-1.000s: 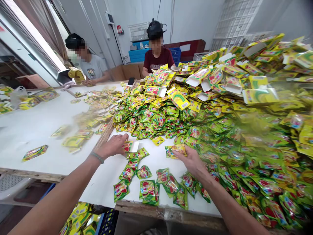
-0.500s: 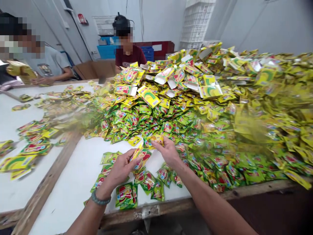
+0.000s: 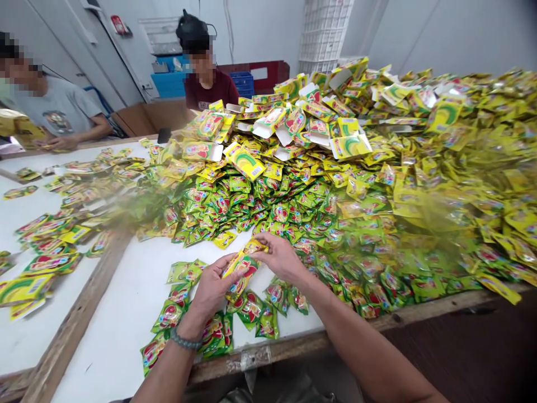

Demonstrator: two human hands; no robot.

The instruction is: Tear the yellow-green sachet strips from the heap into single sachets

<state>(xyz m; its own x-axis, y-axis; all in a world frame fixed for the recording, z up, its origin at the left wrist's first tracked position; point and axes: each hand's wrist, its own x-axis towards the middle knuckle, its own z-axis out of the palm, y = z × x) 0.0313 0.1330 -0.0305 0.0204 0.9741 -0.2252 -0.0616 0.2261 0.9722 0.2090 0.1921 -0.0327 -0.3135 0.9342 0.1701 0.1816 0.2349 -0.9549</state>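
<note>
My left hand [image 3: 213, 288] is closed around a small yellow candy box [image 3: 243, 273] with a red fruit picture, tilted with its upper end to the right. At that upper end my right hand [image 3: 279, 256] pinches, thumb and fingers together. Whether a packet sits between those right fingertips is hidden. Green candy packets [image 3: 250, 309] lie on the white table below the box, and more packets [image 3: 170, 313] lie beside my left wrist. Beyond my hands rises a large heap of green packets [image 3: 226, 196].
Flattened or open-ended yellow boxes [image 3: 243, 160] top the heap, which spreads far right. A wooden strip [image 3: 90, 302] divides the white tabletop [image 3: 109, 313]. Filled-looking boxes [image 3: 31, 288] lie left of it. Two people [image 3: 210, 84] work across the table. White crates [image 3: 323, 36] stand behind.
My right hand has moved left with a small yellow packet, from beside the box to its upper end. The packet no longer shows clearly. The view has shifted slightly.
</note>
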